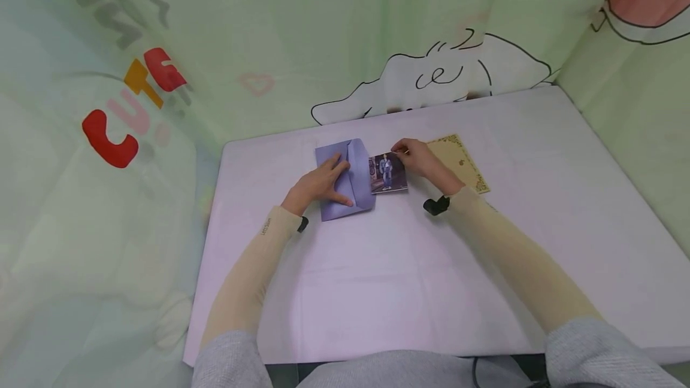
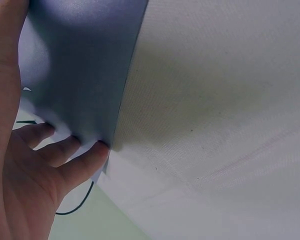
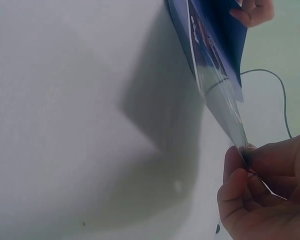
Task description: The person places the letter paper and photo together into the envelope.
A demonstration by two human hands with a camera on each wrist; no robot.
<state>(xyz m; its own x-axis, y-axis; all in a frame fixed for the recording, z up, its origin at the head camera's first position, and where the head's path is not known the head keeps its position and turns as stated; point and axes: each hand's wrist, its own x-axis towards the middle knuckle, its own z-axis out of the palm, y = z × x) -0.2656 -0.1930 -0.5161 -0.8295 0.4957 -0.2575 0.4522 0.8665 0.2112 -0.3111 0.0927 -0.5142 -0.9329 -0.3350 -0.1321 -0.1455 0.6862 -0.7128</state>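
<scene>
1. Photo (image 1: pixel 388 175) lies near the frame's middle, its left edge meeting the envelope (image 1: pixel 359 173).
2. My right grip (image 1: pixel 422 159) pinches its upper right corner; my left grip (image 1: pixel 318 183) lies spread over the envelope.
3. Part-done, I judge: photo and envelope are together, not yet settled. Card (image 1: pixel 457 157), right of centre on the desk (image 1: pixel 350 292), is outside.

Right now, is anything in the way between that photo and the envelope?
Nothing I can see: the photo reaches right up to the envelope, and the left hand resting on it lies clear of the photo.
</scene>
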